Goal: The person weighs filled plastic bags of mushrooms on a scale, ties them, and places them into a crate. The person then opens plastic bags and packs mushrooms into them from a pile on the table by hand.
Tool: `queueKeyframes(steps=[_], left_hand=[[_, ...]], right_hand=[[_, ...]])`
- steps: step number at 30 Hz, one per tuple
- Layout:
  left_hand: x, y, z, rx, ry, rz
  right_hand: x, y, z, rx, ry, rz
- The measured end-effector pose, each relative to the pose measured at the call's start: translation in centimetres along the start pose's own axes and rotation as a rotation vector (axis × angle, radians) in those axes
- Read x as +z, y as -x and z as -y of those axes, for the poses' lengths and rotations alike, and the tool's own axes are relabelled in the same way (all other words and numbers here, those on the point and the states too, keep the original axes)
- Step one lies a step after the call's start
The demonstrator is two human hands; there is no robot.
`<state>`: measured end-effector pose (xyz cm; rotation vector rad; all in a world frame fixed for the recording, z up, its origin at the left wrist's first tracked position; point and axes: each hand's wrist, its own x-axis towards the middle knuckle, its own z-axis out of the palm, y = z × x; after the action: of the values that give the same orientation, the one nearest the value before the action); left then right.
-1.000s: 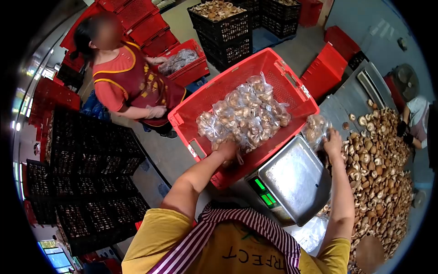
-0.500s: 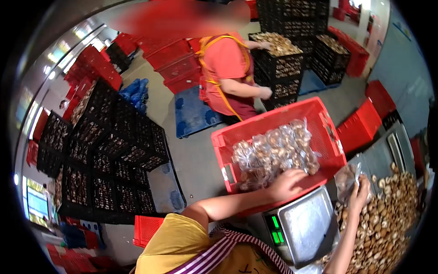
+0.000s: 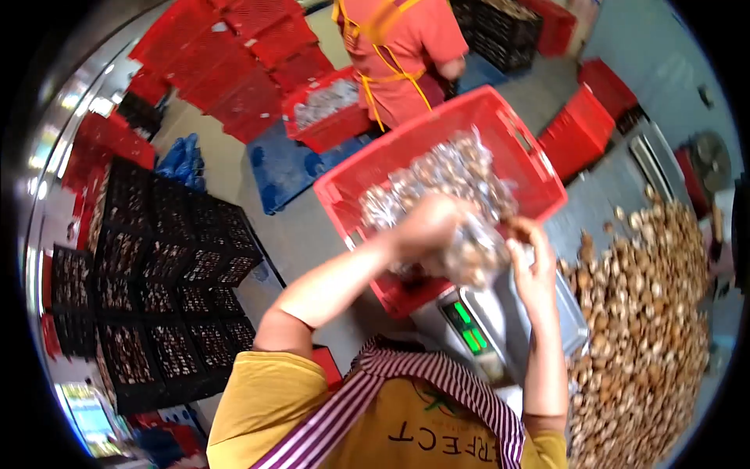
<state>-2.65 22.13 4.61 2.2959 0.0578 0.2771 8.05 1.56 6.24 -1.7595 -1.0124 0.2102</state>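
Observation:
A clear plastic bag of mushrooms (image 3: 473, 256) is held up between the near wall of the red crate and the scale. My left hand (image 3: 431, 225), smeared by motion, is closed at the bag's upper left side. Close by the bag's right side is my right hand (image 3: 534, 262), its thumb and curved fingers apart. Several filled bags (image 3: 445, 170) lie inside the red crate (image 3: 355, 176). Below the hands stands a scale with a metal pan (image 3: 574, 332) and a green lit display (image 3: 471, 332). The bag and my right arm partly cover the pan.
Loose mushrooms (image 3: 641, 336) are heaped on the metal table at the right. A co-worker (image 3: 398, 62) in an apron stands beyond the crate. Stacked black crates (image 3: 172, 289) fill the left side. Red crates (image 3: 234, 66) and a blue pallet (image 3: 269, 176) are behind.
My right hand has brought the bag left from beside the mushroom heap. My left hand has left the crate's bags and met it. The view has shifted, and the co-worker has turned away.

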Motion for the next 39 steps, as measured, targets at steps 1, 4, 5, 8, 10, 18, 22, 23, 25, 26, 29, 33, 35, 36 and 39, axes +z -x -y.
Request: queueKeyframes(steps=[1,4,5,8,10,18,22,23,25,26,29,33,35,36,39], left_hand=[[0.7,0.4,3.7,-0.007,0.024,-0.048],[-0.7,0.3,7.3,-0.190,0.101,0.011],[-0.5,0.0,8.2,-0.184,0.110,0.023],[1.3,-0.4,11.7,-0.184,-0.112,0.157],[1.7,-1.6,9.7,-0.424,-0.257,0.310],[18.4,3.6,22.1,-0.207,-0.551,0.416],[18.5,3.2,20.1,-0.290,-0.596,0.544],[18.5,3.1,20.3,-0.279,-0.586,0.550],[18.6,3.1,20.8,-0.244,-0.562,0.434],[18.9,3.5,21.0,-0.217,-0.527,0.320],[17.3,3.8,18.6,-0.231,-0.816,0.216],[14.7,3.2,15.3,-0.059,-0.629,0.199],[15.9,5.1,20.5,-0.081,-0.631,0.338],[15.4,6.0,19.3,-0.050,-0.671,0.350],[14.7,5.5,19.4,-0.038,-0.634,0.299]], right_hand=[[-0.8,0.9,-0.3,0.072,-0.067,-0.047],[-4.0,3.9,-2.0,0.223,-0.172,-0.152],[-4.9,5.2,-2.7,0.252,-0.193,-0.178],[-7.2,9.6,-4.2,0.355,-0.188,-0.219],[-8.3,13.4,-6.4,0.457,-0.154,-0.251],[-9.8,22.6,-8.8,0.535,0.067,-0.399],[-11.2,25.5,-8.6,0.617,0.039,-0.469],[-11.7,26.4,-8.9,0.609,0.059,-0.471],[-12.3,28.5,-8.7,0.626,0.077,-0.563],[-12.8,29.6,-8.9,0.655,0.089,-0.577],[-12.8,31.6,-7.4,0.696,0.227,-0.727],[-12.8,33.9,-5.5,0.801,0.079,-0.927],[-13.5,35.3,-5.7,0.770,0.096,-0.978],[-13.8,36.7,-6.0,0.732,0.076,-1.006],[-15.5,40.6,-6.9,0.731,0.221,-1.084]])
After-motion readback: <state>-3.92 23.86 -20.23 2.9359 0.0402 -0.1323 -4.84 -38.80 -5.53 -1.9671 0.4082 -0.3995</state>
